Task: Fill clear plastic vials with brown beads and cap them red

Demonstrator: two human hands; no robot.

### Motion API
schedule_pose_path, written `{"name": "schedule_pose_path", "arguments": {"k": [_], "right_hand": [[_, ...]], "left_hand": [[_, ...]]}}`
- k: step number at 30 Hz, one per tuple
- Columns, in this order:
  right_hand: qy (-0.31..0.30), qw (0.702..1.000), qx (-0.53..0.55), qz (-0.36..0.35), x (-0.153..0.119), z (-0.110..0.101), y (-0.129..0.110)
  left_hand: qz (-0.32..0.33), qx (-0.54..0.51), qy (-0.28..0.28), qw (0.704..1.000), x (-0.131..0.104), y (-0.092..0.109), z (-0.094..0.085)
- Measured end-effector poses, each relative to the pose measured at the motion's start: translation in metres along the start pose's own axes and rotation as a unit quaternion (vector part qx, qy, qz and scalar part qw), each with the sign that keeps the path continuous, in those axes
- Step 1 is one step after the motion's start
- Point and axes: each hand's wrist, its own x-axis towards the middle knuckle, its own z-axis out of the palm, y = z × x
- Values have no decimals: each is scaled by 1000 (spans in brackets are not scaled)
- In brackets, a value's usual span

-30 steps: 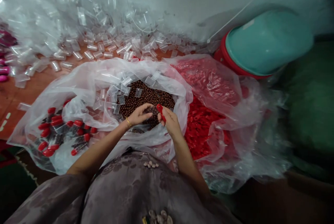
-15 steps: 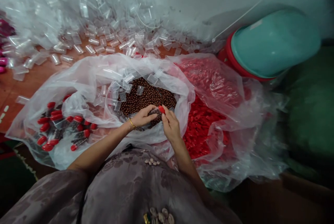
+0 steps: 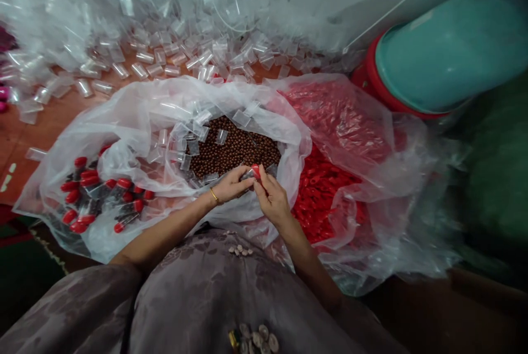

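Observation:
My left hand [image 3: 233,184] is closed around a small clear plastic tube [image 3: 248,173], held above a bag of brown beads [image 3: 235,148]. At the tube's right end is a red cap [image 3: 256,171], pinched by the fingers of my right hand [image 3: 271,194]. What lies inside the tube is mostly hidden by the fingers. Several clear tubes [image 3: 221,137] rest on the beads. To the right of my right hand lies a bag full of red caps [image 3: 317,194]. Red-capped tubes with dark contents [image 3: 88,178] lie in a heap on the plastic at left.
A large pile of clear tubes [image 3: 144,57] covers the back of the orange table [image 3: 16,134]. At the back right a teal basin [image 3: 445,57] leans over a red container [image 3: 373,68]. White plastic bag film [image 3: 119,101] surrounds the beads. Pink pieces [image 3: 4,95] show at the far left.
The view has shifted slightly. Both hands stay together on the tube, and the fingers of my right hand have shifted a little on the red cap.

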Motion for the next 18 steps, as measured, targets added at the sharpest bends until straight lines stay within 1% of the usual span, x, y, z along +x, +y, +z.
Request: {"name": "schedule_pose_path", "arguments": {"k": [2,5,8,10,14,16,18], "right_hand": [[-3,1000,17,9,-3,-6,3],[12,1000,-1,15,-7,-16,4],[29,999,-20,10,-13,-18,0],[37,999,-18,6,-16,-14,-4],[45,999,-11,23,-19,-4,-10],[41,999,-6,33,-18,-4,-10],[9,999,11,39,-15,-9,-8]], "left_hand": [[11,28,-8,1000,0,1,1],[46,65,-26,996,1,3,2],[65,49,-43,996,-2,2,3],[60,26,-47,997,-4,1,4],[49,8,-40,998,-4,-4,7],[56,33,-25,998,-3,-8,6],[63,89,-9,994,-3,-11,2]]}}
